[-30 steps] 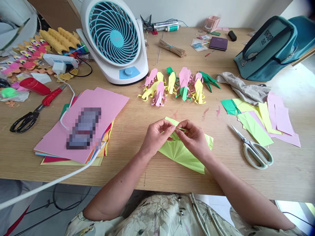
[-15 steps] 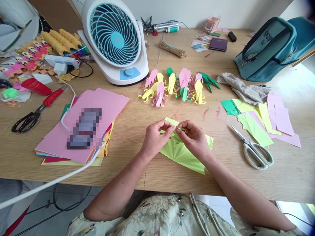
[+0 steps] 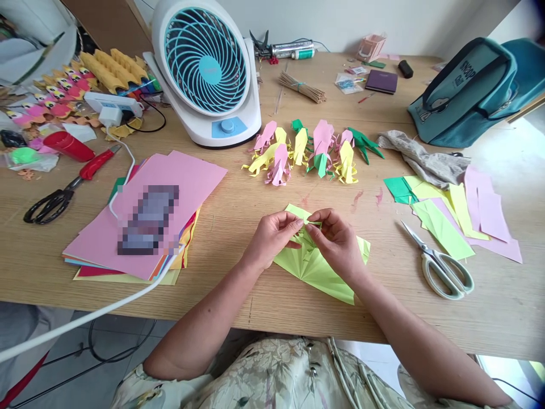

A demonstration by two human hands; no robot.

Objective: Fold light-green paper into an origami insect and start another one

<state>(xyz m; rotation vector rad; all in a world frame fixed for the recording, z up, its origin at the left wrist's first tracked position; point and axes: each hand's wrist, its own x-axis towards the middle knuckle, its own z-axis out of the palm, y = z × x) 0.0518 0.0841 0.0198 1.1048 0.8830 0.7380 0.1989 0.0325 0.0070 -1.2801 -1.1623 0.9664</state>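
Observation:
A creased sheet of light green paper (image 3: 315, 275) lies on the table in front of me, its middle gathered into small folds. Both hands work over its upper part. My left hand (image 3: 275, 236) pinches a fold between thumb and forefinger. My right hand (image 3: 336, 241) pinches the same gathered part from the other side, fingertips nearly touching the left ones. My fingers partly cover the folds. Beyond the hands sit several folded paper figures in pink (image 3: 280, 165), yellow (image 3: 300, 145) and green (image 3: 364, 144).
Scissors (image 3: 443, 267) and paper strips (image 3: 443, 227) lie to the right, near a grey cloth (image 3: 421, 150) and a teal bag (image 3: 451, 102). On the left, pink paper (image 3: 196, 176) carries a blurred phone (image 3: 149, 221) with a white cable (image 3: 106, 309). A fan (image 3: 208, 74) stands behind.
The view has shifted slightly. My fingertips have moved a little at the folds, and the left fingers have spread a bit; both hands still pinch the green paper.

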